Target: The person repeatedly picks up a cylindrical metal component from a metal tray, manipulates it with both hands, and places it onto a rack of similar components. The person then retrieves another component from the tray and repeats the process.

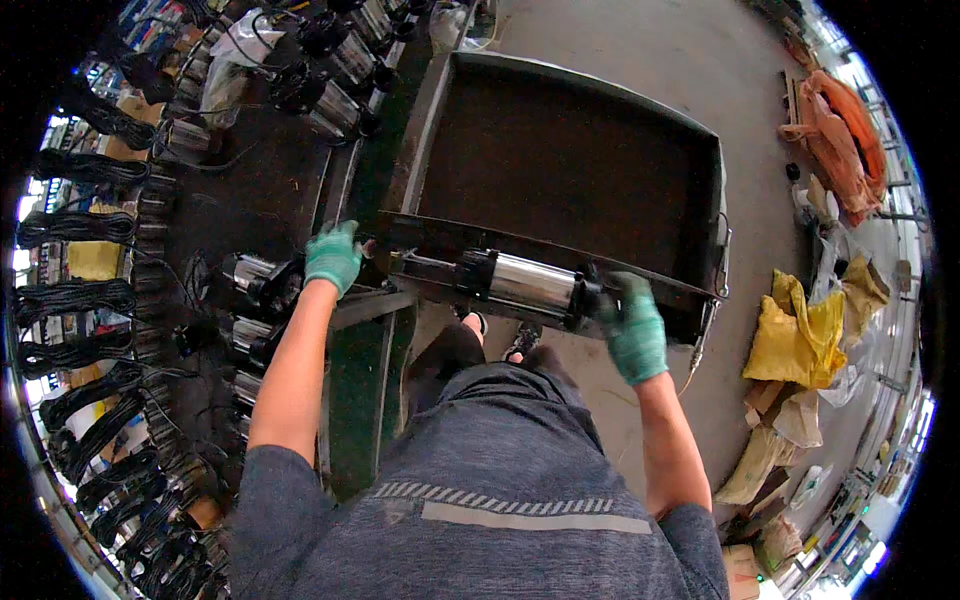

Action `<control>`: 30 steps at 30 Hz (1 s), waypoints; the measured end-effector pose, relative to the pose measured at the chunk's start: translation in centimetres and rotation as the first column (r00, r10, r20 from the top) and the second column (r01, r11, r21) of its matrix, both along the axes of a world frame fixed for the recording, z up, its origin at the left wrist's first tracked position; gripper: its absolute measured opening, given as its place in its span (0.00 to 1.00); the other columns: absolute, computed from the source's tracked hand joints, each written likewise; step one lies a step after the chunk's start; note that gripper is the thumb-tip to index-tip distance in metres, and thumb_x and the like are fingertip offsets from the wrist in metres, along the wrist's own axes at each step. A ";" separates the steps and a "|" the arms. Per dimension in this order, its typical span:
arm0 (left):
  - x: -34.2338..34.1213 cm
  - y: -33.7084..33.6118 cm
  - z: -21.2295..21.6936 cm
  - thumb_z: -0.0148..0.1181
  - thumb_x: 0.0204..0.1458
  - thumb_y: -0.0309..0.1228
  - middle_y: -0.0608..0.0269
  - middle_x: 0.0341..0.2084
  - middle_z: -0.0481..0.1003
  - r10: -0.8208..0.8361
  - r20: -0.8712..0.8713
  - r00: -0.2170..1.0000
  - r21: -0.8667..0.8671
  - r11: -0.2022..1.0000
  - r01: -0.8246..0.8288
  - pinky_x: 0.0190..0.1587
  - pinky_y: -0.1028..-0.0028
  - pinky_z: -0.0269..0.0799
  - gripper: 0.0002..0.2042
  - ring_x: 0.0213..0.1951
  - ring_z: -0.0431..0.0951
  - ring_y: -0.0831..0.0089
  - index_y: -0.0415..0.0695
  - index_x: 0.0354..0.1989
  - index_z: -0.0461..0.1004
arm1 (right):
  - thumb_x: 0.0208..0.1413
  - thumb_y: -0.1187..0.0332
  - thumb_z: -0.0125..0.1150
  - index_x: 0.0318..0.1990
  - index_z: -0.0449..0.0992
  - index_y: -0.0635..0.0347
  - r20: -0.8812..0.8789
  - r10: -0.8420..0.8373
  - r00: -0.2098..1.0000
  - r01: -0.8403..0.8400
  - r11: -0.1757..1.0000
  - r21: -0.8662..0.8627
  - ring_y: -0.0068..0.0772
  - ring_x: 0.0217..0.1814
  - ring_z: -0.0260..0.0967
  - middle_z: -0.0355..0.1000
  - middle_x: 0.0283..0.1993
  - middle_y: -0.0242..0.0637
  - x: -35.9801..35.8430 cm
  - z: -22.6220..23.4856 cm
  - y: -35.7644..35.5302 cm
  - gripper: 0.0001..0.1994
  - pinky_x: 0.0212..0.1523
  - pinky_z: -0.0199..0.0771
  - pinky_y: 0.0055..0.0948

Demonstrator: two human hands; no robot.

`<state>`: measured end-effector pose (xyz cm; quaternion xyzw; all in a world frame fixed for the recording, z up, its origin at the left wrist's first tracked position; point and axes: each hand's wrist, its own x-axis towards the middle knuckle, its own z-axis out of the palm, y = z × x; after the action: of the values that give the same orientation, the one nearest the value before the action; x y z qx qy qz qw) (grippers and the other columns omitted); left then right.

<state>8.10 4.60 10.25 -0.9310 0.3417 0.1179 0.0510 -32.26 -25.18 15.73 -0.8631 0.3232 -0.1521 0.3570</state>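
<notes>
The pump (532,283) lies left to right between my hands, along the near edge of the tray (570,150). My right hand (637,335) is nearer, at its right end; my left hand (335,258) is apart from it. Whether either grips anything, I cannot tell.

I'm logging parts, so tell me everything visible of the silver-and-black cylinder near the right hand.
The cylinder has a shiny, metal-looking silver body between black ends. It lies on its side, roughly left to right, along the near edge of the tray. The right hand, blurred, is at its right end; whether they touch is unclear.
</notes>
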 end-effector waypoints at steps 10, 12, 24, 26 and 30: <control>5.1 0.7 0.2 0.60 0.61 0.29 0.50 0.45 0.77 -0.386 -0.217 0.897 -0.156 0.921 0.358 0.42 0.59 0.78 0.12 0.42 0.81 0.49 0.52 0.53 0.80 | 0.57 0.66 0.62 0.43 0.77 0.56 -0.551 0.305 0.777 -0.268 0.952 0.148 0.62 0.45 0.77 0.79 0.42 0.49 7.5 3.9 -2.1 0.09 0.44 0.76 0.54; 5.5 1.7 1.1 0.61 0.61 0.32 0.52 0.43 0.78 -0.434 -0.128 0.892 -0.247 0.885 0.395 0.41 0.57 0.78 0.12 0.40 0.81 0.49 0.53 0.52 0.80 | 0.57 0.70 0.60 0.42 0.76 0.57 -0.504 0.223 0.834 -0.152 0.972 0.179 0.62 0.44 0.77 0.78 0.38 0.53 6.5 4.1 -4.0 0.07 0.42 0.77 0.50; 0.6 -11.1 0.6 0.63 0.58 0.41 0.59 0.31 0.77 -0.628 0.155 0.763 -0.451 0.642 0.620 0.40 0.59 0.72 0.12 0.35 0.79 0.57 0.49 0.45 0.82 | 0.58 0.59 0.61 0.54 0.75 0.53 -0.726 -0.045 0.686 -0.164 0.963 -0.215 0.62 0.53 0.76 0.79 0.47 0.54 9.7 5.5 -14.7 0.18 0.51 0.76 0.53; 0.3 -13.0 -3.2 0.60 0.62 0.47 0.57 0.33 0.79 -0.597 0.128 0.792 -0.463 0.670 0.580 0.42 0.56 0.73 0.15 0.38 0.81 0.56 0.53 0.49 0.82 | 0.58 0.58 0.61 0.56 0.75 0.52 -0.758 -0.056 0.650 -0.183 0.956 -0.228 0.61 0.54 0.76 0.80 0.48 0.53 11.6 2.9 -15.8 0.20 0.53 0.76 0.53; -0.7 -15.2 -4.7 0.51 0.64 0.59 0.56 0.45 0.82 -0.318 -0.110 0.942 -0.442 0.864 0.240 0.48 0.54 0.79 0.22 0.44 0.82 0.48 0.59 0.50 0.83 | 0.58 0.58 0.61 0.59 0.75 0.51 -0.780 -0.093 0.619 -0.154 0.959 -0.236 0.58 0.56 0.76 0.80 0.50 0.50 13.7 -1.6 -17.3 0.22 0.54 0.76 0.51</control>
<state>7.44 -10.56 5.57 -0.8458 0.4935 0.1158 -0.1660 -18.57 -42.49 14.09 -0.8893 0.4065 0.2016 0.0570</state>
